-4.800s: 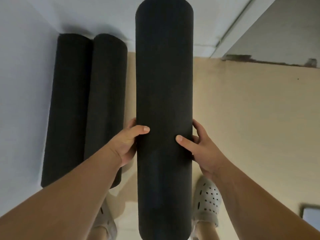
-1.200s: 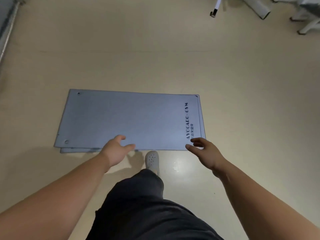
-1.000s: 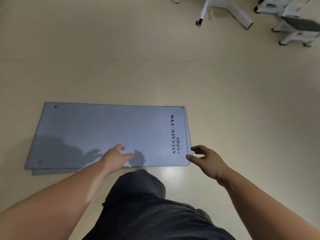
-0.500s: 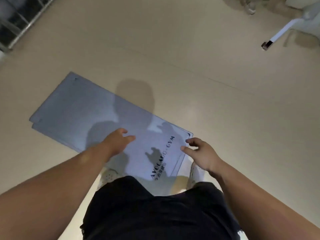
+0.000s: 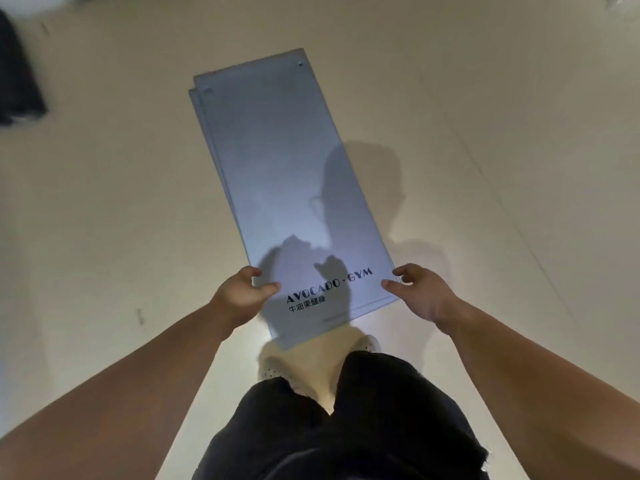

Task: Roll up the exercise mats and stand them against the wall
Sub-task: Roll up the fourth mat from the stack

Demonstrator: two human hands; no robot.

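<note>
grey-blue mat (image 5: 291, 174) lay flat and fully unrolled on the pale floor (image 5: 104, 209), running from lower centre of the frame up toward upper centre. its printed end, lettering (image 5: 329, 287) reading "avocado · gym", was the end nearest the person. a thin strip of a second mat (image 5: 195, 98) showed along its left edge, so it seemed to lie on top of another.

left hand (image 5: 242, 289) was at the near left corner and right hand (image 5: 420, 292) at the near right corner, one to each side of the short edge. both were empty, fingers loosely curled, gripping nothing. shadows of the hands fell on the mat, which suggests they hovered above it; contact could not be told. judged: the hands bracketed the short edge because a roll would start there, kept square across the width.

pale perforated shoe (image 5: 273, 367) stood just at the near edge, dark shorts (image 5: 363, 438) filled lower centre. a dark blurred shape (image 5: 17, 81) sat at upper left, not identifiable. no wall was in view.
</note>
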